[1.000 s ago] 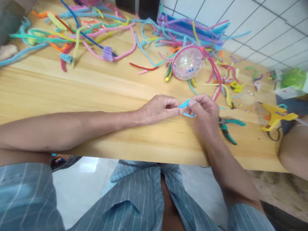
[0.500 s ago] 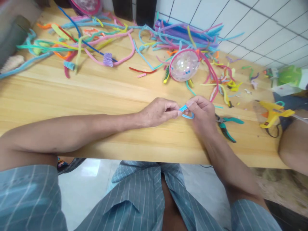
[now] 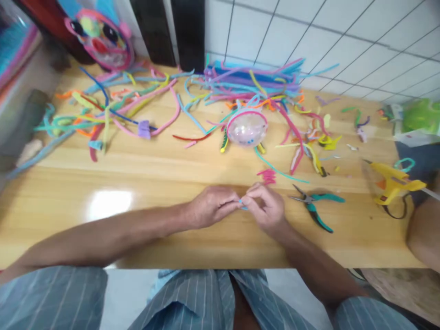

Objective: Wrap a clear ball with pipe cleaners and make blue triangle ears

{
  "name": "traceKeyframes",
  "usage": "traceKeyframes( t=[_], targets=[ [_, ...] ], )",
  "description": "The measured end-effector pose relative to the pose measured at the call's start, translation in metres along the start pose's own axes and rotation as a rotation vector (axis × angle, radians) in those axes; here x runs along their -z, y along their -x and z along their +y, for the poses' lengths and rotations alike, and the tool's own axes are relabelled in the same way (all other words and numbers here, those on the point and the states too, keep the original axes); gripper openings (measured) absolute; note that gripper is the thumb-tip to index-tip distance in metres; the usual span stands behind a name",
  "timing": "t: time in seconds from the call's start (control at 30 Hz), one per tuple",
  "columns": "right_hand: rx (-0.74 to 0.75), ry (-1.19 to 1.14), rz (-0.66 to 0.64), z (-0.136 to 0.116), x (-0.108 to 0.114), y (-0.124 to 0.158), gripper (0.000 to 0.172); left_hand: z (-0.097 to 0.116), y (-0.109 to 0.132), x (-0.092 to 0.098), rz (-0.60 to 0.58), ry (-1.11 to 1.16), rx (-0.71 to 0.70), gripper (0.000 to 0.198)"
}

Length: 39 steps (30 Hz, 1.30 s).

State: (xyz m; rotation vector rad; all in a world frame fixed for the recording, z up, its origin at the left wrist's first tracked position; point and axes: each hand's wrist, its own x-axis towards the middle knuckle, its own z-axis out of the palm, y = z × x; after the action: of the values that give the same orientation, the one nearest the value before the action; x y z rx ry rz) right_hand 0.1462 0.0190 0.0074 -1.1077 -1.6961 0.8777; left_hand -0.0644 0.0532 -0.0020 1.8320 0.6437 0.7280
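Observation:
My left hand (image 3: pixel 211 205) and my right hand (image 3: pixel 266 206) meet over the front part of the wooden table (image 3: pixel 103 183). Both pinch a small light blue pipe cleaner piece (image 3: pixel 242 202), mostly hidden between the fingertips. A small pink coiled pipe cleaner (image 3: pixel 266 175) lies just beyond my right hand. Teal-handled pliers (image 3: pixel 314 206) rest on the table to the right of my right hand.
A clear ball with a pink rim (image 3: pixel 246 128) sits mid-table among many loose coloured pipe cleaners (image 3: pixel 144 105). A yellow glue gun (image 3: pixel 392 181) lies at the right. Another person's arm (image 3: pixel 424 238) shows at the right edge. A colourful mask (image 3: pixel 99 36) stands at the back left.
The view has tilted up, showing more of the wall and back of the table. The blue piece is now more hidden between my fingertips, and the pink coil has come into sight.

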Motion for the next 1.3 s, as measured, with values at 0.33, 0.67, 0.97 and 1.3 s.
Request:
traceKeyframes(
  t=[0.33,0.67,0.97,1.3],
  targets=[
    [-0.120,-0.033,0.244,0.001,0.004,-0.024,0.040,0.008,-0.015,0.006,0.016,0.059,0.164,0.040],
    [-0.144,-0.174,0.190,-0.045,0.015,-0.029,0.062,0.047,-0.015,0.007,0.051,0.093,0.102,0.033],
    [-0.229,-0.238,0.236,-0.060,-0.011,0.051,0.055,0.066,0.042,-0.037,0.067,-0.152,-0.022,0.055],
    [-0.232,-0.189,0.192,-0.067,-0.010,0.086,0.049,0.067,0.069,-0.059,0.093,-0.154,-0.003,0.055]
  ],
)
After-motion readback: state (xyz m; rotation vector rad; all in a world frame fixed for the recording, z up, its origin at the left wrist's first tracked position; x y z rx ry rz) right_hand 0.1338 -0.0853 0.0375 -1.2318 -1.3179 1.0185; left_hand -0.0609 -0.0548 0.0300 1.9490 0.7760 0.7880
